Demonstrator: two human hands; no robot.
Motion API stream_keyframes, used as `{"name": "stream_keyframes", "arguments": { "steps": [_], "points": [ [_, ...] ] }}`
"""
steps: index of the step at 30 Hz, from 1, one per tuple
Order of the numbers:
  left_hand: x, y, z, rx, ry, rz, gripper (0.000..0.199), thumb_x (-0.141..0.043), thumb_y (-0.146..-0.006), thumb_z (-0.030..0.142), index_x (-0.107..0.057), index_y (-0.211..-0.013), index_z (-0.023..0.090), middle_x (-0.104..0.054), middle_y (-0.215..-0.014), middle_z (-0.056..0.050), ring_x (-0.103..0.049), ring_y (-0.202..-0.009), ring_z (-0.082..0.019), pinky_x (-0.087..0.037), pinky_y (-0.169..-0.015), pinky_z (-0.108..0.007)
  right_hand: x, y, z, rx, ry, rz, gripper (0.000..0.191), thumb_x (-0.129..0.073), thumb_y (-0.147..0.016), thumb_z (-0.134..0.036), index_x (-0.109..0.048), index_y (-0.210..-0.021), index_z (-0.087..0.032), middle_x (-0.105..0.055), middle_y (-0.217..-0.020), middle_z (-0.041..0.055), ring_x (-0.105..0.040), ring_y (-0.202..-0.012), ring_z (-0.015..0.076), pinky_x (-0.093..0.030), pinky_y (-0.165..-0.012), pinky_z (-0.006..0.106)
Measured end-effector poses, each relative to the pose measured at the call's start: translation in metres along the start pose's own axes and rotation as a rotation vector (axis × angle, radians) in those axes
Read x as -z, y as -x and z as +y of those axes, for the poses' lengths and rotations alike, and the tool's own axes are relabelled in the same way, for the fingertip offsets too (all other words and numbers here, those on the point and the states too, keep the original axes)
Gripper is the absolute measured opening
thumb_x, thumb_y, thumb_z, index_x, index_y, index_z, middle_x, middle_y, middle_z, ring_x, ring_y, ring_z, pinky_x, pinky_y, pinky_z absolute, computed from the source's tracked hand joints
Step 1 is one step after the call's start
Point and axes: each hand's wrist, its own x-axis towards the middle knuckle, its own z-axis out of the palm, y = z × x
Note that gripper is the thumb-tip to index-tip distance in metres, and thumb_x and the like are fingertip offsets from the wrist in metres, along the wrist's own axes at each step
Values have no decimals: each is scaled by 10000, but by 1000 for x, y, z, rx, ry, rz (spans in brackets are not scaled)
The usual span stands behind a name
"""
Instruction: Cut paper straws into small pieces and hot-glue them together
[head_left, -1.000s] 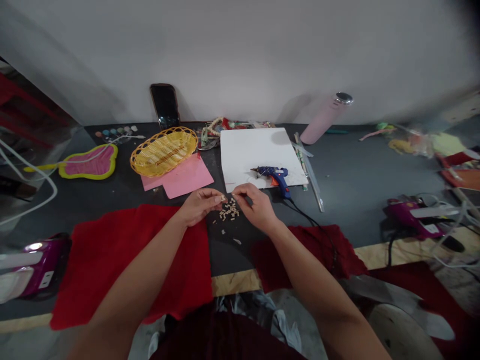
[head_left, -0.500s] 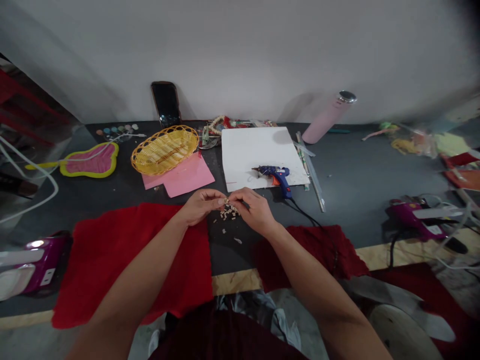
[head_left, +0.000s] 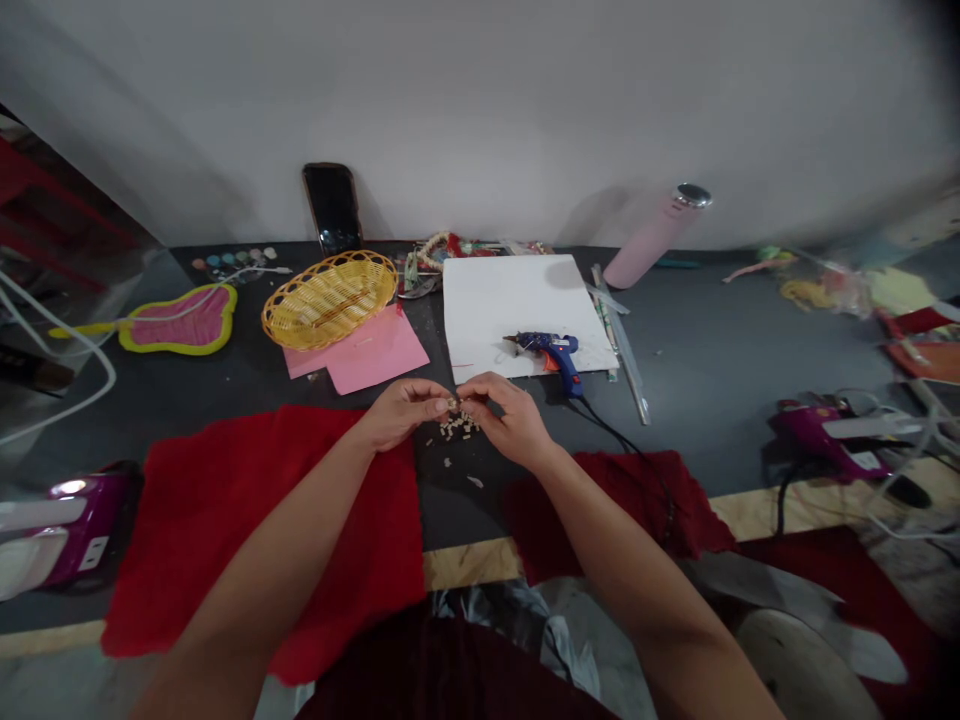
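Close together over the dark tabletop, my left hand and my right hand pinch at one spot. Between the left fingertips shows a tiny pale tan piece; its kind is too small to make out. The right thumb and fingers are closed against it, and whatever they grip is mostly hidden. Just below the fingertips lies a small pile of short pale pieces. Beyond my right hand a blue glue gun rests on a white board, its cord running toward me.
Red cloth lies under my left forearm, darker red cloth under the right. A yellow basket sits on pink paper. A phone and pink bottle stand by the wall. Purple devices flank both sides.
Both hands stay at nearly the same spot. The fingertips have shifted slightly around the small piece.
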Motion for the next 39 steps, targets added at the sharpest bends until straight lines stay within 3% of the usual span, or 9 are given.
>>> {"name": "stream_keyframes", "arguments": {
  "steps": [4, 11, 30, 36, 39],
  "points": [
    [-1, 1, 0, 1, 1, -11, 245, -758, -659, 303, -689, -794, 111, -658, -705, -24, -572, -651, -94, -426, -669, -228, -1, 0, -1, 12, -61, -49, 276, -611, -829, -242, -587, -1104, -240, -597, -963, 51, -575, -824, 136, -507, -696, 271],
    [0, 0, -1, 5, 13, -3, 276, -762, -647, 336, -689, -788, 110, -659, -693, -32, -580, -641, -103, -432, -666, -236, -5, 0, 1, 28, -32, -20, 187, -617, -826, -233, -633, -1013, -221, -615, -918, 54, -591, -860, 148, -507, -768, 302],
    [-4, 3, 2, -4, -41, 15, 210, -741, -678, 268, -698, -815, 114, -658, -733, -29, -579, -680, -102, -436, -691, -236, -10, 1, 5, 85, 115, 23, 146, -587, -838, -214, -621, -979, -230, -610, -898, 48, -590, -872, 153, -513, -778, 302],
    [-6, 3, 3, -12, -11, 42, 191, -724, -700, 278, -696, -814, 127, -662, -750, -29, -582, -672, -96, -454, -689, -240, -8, 3, 6, -32, 99, 39, 470, -621, -798, -222, -478, -1245, -252, -501, -1209, 99, -555, -672, 94, -530, -679, 287],
    [-5, 3, 3, -16, 0, 52, 179, -721, -701, 281, -693, -789, 128, -666, -747, -31, -584, -666, -95, -461, -684, -237, -8, 3, 7, -46, 68, -53, 522, -595, -817, -221, -423, -1308, -263, -547, -1177, 85, -566, -671, 99, -532, -682, 285]
  ]
}}
